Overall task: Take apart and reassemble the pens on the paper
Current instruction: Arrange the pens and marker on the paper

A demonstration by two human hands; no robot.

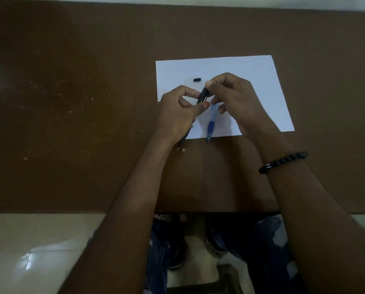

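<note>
A white sheet of paper [251, 66] lies on the brown table. Above its near-left part both hands hold a black pen [202, 96]. My left hand [177, 111] grips the pen's lower part, and its tip pokes out below the wrist near the paper's front edge. My right hand [232, 96] pinches the pen's upper end between thumb and fingers. A blue pen [211, 124] lies on the paper between my hands, its tip just past the front edge. A small black pen part [197, 79] rests on the paper, to the left of my right hand.
A tiny pale piece [183, 150] lies on the brown table [71, 102] just off the paper's front edge. A black bead bracelet [283, 161] sits on my right wrist. My legs and the pale floor show below the table's near edge.
</note>
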